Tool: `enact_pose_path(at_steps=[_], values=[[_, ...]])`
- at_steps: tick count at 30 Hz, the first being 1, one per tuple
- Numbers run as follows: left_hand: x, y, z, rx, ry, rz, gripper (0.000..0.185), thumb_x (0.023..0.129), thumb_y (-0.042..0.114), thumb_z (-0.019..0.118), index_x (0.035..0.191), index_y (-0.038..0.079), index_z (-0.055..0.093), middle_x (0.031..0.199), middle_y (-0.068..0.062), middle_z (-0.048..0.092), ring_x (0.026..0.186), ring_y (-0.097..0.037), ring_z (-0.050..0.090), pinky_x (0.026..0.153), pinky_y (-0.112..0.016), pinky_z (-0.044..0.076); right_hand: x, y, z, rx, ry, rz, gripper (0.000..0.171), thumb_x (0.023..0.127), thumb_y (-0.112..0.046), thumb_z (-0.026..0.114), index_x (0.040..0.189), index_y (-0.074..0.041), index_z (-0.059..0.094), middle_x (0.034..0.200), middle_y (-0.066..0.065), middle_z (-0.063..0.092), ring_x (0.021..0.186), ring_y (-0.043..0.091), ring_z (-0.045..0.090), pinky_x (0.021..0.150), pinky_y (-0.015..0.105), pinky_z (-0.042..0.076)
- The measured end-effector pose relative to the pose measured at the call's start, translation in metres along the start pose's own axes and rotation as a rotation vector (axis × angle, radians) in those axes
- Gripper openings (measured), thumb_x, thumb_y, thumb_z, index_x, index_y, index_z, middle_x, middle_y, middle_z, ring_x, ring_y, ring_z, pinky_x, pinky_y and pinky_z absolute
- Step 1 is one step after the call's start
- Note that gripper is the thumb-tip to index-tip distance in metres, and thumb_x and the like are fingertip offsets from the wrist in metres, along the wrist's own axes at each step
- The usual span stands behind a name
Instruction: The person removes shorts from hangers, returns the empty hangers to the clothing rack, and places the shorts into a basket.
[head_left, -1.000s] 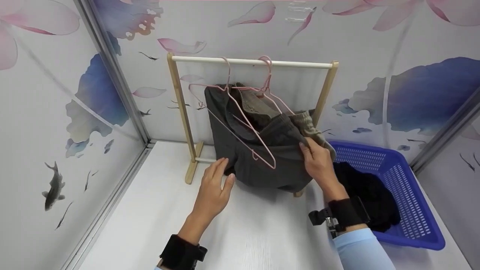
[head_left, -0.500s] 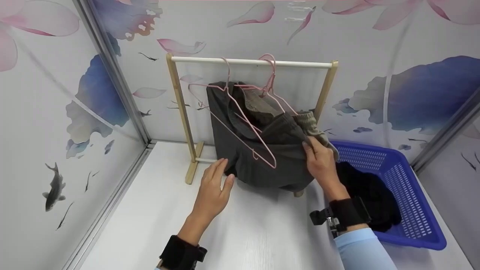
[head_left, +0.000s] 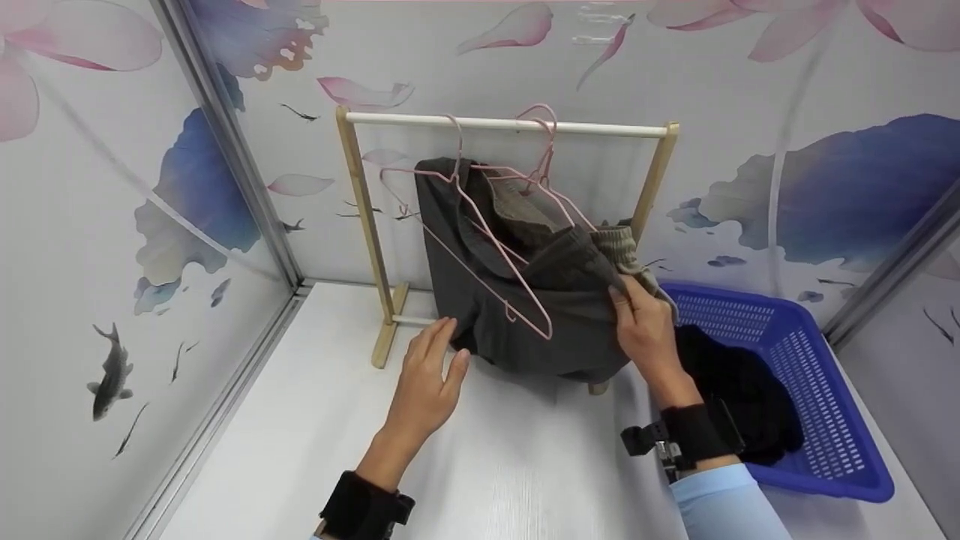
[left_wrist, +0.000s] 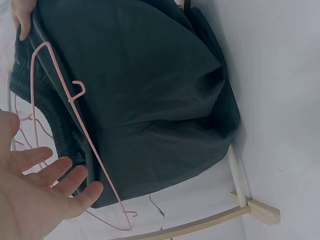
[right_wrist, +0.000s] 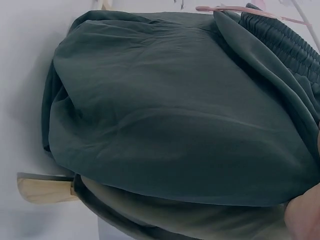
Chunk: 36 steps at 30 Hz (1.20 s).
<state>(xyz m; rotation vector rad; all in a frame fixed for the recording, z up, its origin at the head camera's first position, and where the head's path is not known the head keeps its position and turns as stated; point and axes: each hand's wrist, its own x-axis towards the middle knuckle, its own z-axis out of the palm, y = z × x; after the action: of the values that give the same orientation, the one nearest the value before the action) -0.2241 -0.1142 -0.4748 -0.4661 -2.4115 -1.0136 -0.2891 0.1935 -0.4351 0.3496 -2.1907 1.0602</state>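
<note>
- The right hand (head_left: 643, 330) sits right of centre in the head view, the forearm rising from the lower right edge with a black wrist strap and a light blue sleeve (head_left: 724, 501) behind it.
- Its fingers (head_left: 622, 300) are curled and pinch the right edge of the dark grey garment (head_left: 540, 300); the back of the hand faces the camera and the wrist bends slightly upward.
- In the right wrist view only a sliver of that hand shows at the lower right corner, touching the cloth, which fills almost the whole frame.
- The left hand (head_left: 426, 382) lies left of centre, the forearm coming up from the bottom edge, also with a black wrist strap.
- Its fingers (left_wrist: 60, 172) are straight and spread, holding nothing; the tips point at the garment's lower left edge, just beside it. Whether they touch the cloth I cannot tell.
- The garment hangs in the middle of the frame, draped over pink wire hangers (head_left: 495, 247) hooked on the white rod of a small wooden rack (head_left: 360, 195); its lower hem bulges just above the white worktop (head_left: 315, 420).
- A blue basket (head_left: 825, 375) with black clothing inside stands at the lower right, just beside the right forearm.
</note>
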Motion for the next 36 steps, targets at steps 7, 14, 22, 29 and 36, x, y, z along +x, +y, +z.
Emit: enact_pose_path(at_steps=[7,14,22,29,36], values=[[-0.001,0.000,0.000,-0.015,-0.002,-0.003,0.050,0.107,0.025,0.056,0.147,-0.005,0.051,0.149,-0.022,0.049,0.141,-0.037,0.046,0.114,-0.053,0.040,-0.010,0.006,-0.003,-0.011,0.017,-0.007,0.016,0.104,-0.006,0.060,0.113,0.000,0.071,0.098,0.023,0.075,0.083,0.040,0.072,0.075,0.055,0.051],[-0.002,0.000,0.000,-0.018,-0.005,-0.006,0.051,0.107,0.025,0.056,0.147,-0.005,0.050,0.149,-0.023,0.050,0.141,-0.038,0.045,0.115,-0.052,0.039,-0.019,0.015,-0.005,-0.016,0.037,0.003,0.015,0.103,-0.005,0.060,0.113,0.000,0.072,0.095,0.022,0.075,0.082,0.040,0.072,0.073,0.054,0.051],[-0.002,0.000,0.000,-0.008,-0.007,-0.006,0.050,0.107,0.023,0.057,0.148,-0.004,0.050,0.149,-0.023,0.050,0.141,-0.038,0.046,0.115,-0.052,0.038,-0.031,0.023,-0.009,-0.005,0.027,0.046,0.018,0.105,-0.006,0.058,0.116,0.000,0.071,0.107,0.024,0.074,0.096,0.046,0.071,0.081,0.062,0.053],[-0.003,0.000,0.000,-0.010,0.005,0.007,0.050,0.107,0.023,0.057,0.146,-0.007,0.051,0.148,-0.025,0.050,0.140,-0.039,0.046,0.114,-0.054,0.039,-0.042,0.029,-0.011,-0.029,0.008,0.049,0.017,0.104,-0.005,0.059,0.114,0.001,0.071,0.104,0.026,0.074,0.093,0.048,0.071,0.078,0.062,0.052],[-0.003,0.000,0.000,-0.021,-0.013,-0.005,0.051,0.107,0.025,0.056,0.148,-0.005,0.050,0.149,-0.024,0.050,0.141,-0.039,0.046,0.115,-0.054,0.038,-0.055,0.034,-0.011,-0.042,-0.032,0.078,0.018,0.105,-0.006,0.057,0.115,0.001,0.070,0.104,0.027,0.073,0.092,0.048,0.070,0.078,0.063,0.052]])
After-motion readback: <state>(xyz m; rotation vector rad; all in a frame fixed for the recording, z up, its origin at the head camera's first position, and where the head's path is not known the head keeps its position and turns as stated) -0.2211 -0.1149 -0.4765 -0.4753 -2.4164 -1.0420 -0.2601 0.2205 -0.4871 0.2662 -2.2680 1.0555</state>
